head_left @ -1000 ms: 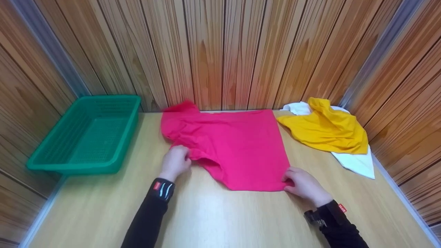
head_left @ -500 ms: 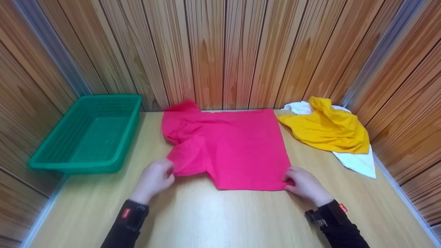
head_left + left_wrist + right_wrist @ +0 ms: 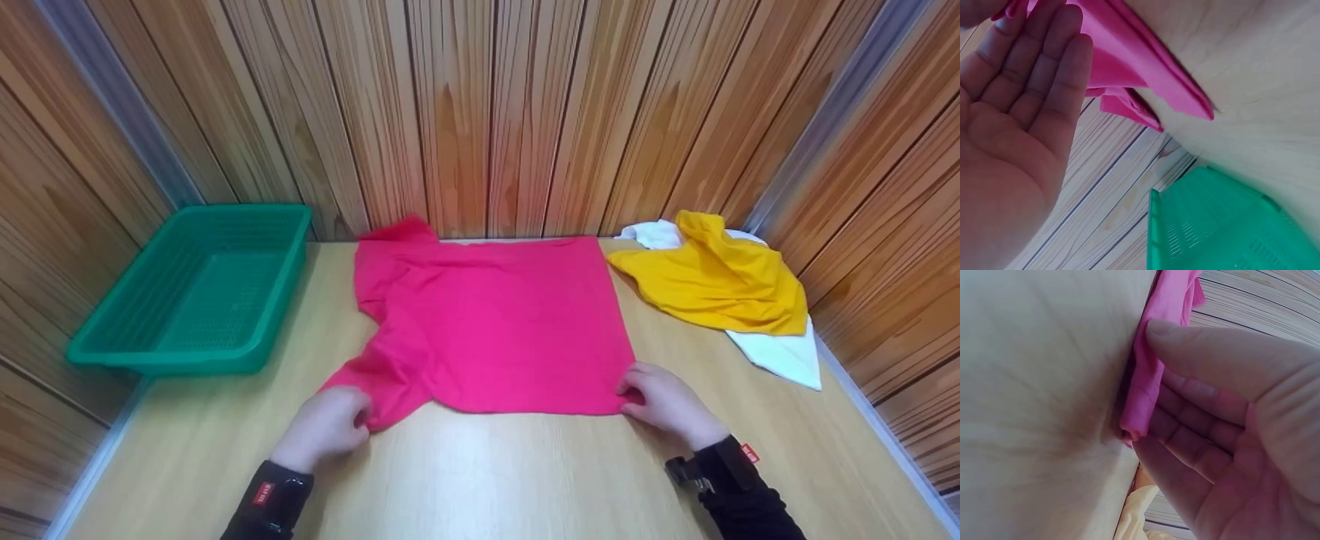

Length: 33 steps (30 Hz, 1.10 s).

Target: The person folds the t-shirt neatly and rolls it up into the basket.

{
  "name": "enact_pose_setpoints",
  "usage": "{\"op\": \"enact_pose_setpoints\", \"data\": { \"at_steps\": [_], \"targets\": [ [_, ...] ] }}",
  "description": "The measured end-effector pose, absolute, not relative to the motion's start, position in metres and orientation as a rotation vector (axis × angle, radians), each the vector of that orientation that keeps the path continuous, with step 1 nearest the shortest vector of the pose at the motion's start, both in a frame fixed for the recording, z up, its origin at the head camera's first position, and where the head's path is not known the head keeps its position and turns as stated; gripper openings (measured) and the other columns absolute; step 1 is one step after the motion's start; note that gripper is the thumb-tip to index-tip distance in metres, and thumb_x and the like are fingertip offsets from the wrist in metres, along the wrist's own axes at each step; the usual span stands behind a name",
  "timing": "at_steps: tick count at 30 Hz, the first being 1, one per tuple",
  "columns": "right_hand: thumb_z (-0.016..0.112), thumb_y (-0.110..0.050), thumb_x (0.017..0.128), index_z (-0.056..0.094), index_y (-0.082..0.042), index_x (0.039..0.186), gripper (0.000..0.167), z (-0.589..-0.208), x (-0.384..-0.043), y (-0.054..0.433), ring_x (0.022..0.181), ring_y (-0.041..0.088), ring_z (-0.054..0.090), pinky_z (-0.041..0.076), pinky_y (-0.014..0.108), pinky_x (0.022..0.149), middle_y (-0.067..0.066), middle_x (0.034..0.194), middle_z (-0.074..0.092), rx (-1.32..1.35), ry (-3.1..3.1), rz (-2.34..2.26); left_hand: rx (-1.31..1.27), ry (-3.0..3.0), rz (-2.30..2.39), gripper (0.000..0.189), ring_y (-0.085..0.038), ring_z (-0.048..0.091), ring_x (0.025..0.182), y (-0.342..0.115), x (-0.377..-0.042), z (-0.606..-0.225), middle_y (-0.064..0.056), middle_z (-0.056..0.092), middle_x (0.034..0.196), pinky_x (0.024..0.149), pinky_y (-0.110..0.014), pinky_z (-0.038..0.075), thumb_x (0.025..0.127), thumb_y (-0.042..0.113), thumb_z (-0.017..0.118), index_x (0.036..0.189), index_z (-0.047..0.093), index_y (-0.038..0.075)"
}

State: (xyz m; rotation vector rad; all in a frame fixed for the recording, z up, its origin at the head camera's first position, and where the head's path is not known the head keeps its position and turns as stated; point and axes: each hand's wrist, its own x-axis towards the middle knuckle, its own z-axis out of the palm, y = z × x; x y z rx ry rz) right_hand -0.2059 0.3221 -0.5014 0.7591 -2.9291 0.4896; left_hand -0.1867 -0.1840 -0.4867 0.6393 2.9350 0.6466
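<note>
Pink garment [image 3: 517, 322] — matt, creased cloth; green basket [image 3: 195, 363] — smooth plastic, perforated; tabletop [image 3: 480, 480] smooth, wood-grained, faintly glossy.

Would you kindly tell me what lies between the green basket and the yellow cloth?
In the head view, the pink garment lies spread between the green basket and the yellow cloth.
</note>
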Motion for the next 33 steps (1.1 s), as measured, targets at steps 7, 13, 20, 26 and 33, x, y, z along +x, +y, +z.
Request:
{"op": "enact_pose_setpoints", "data": {
  "at_steps": [7,13,20,26,33],
  "targets": [
    [0.082,-0.010,0.078,0.067,-0.009,0.089,0.018,-0.502,-0.206,0.323,0.084,0.021,0.056,0.050,0.044,0.081,-0.001,0.089,0.057,0.757,-2.924,0.494,0.690,2.919,0.647,0.020,-0.013,0.045,0.061,-0.187,-0.187,-0.487,0.010,0.047,0.061,0.063,-0.033,0.043,0.074,0.004,0.078,0.074,0.061,0.015],
    [0.082,-0.011,0.079,0.067,-0.009,0.090,0.019,-0.502,-0.206,0.324,0.084,0.021,0.056,0.050,0.044,0.081,-0.001,0.089,0.058,0.768,-2.922,0.501,0.678,2.824,0.684,0.022,-0.011,0.055,0.070,-0.200,-0.185,-0.477,0.013,0.060,0.074,0.072,-0.038,0.051,0.075,0.017,0.085,0.091,0.070,0.014],
    [0.083,-0.014,0.080,0.069,-0.011,0.094,0.020,-0.501,-0.203,0.330,0.085,0.018,0.056,0.050,0.043,0.081,-0.004,0.089,0.060,0.774,-2.913,0.512,0.615,2.901,0.717,0.024,-0.018,0.060,0.082,-0.224,-0.183,-0.475,0.006,0.064,0.085,0.079,-0.044,0.051,0.075,0.010,0.083,0.097,0.073,0.009],
    [0.082,-0.013,0.081,0.070,-0.011,0.100,0.023,-0.491,-0.196,0.342,0.090,0.020,0.059,0.051,0.046,0.084,-0.002,0.094,0.065,0.688,-2.907,0.557,0.526,3.057,0.771,0.023,-0.028,0.063,0.086,-0.244,-0.185,-0.481,-0.006,0.066,0.087,0.080,-0.048,0.052,0.076,0.000,0.081,0.097,0.071,0.000],
    [0.081,-0.011,0.081,0.071,-0.009,0.100,0.022,-0.489,-0.187,0.351,0.091,0.020,0.061,0.052,0.045,0.084,-0.001,0.095,0.066,0.637,-2.932,0.540,0.442,3.129,0.739,0.019,-0.033,0.063,0.087,-0.259,-0.187,-0.492,-0.009,0.067,0.086,0.082,-0.051,0.051,0.076,-0.002,0.080,0.092,0.072,0.000]
  ]
}}
